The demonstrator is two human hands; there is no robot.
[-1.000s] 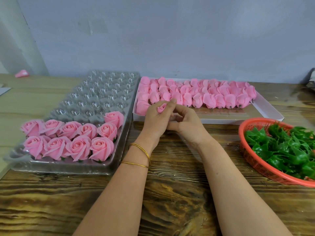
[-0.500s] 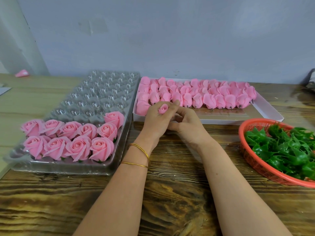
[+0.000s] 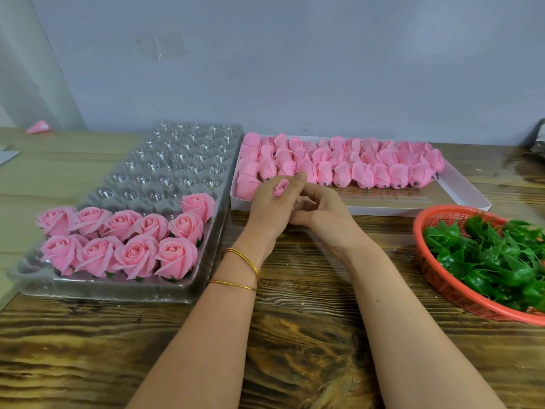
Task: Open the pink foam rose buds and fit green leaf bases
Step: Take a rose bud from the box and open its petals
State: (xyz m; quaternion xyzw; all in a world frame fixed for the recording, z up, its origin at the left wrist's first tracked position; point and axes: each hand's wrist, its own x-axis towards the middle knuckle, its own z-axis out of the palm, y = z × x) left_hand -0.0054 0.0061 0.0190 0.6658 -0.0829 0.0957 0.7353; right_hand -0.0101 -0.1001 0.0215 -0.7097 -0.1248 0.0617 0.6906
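My left hand (image 3: 269,208) grips a small pink foam rose bud (image 3: 280,188); only the bud's top shows between thumb and fingers. My right hand (image 3: 321,211) presses against the left one from the right, fingers curled toward the bud. Whether it holds anything is hidden. Both hands hover in front of the white box (image 3: 469,199) holding rows of closed pink buds (image 3: 362,169). Several opened roses (image 3: 129,240) with green bases sit in the clear plastic tray (image 3: 188,290) on the left. Green leaf bases (image 3: 495,258) fill the orange basket (image 3: 433,276) at right.
Everything rests on a wooden table (image 3: 295,349) against a grey wall. The far part of the clear tray has several vacant cups (image 3: 182,160). A loose pink piece (image 3: 38,127) lies far left near the wall. A dark object (image 3: 538,143) sits at the right edge.
The bud in my left hand has turned slightly and rides a little lower between the fingers. Both hands stay in about the same spot.
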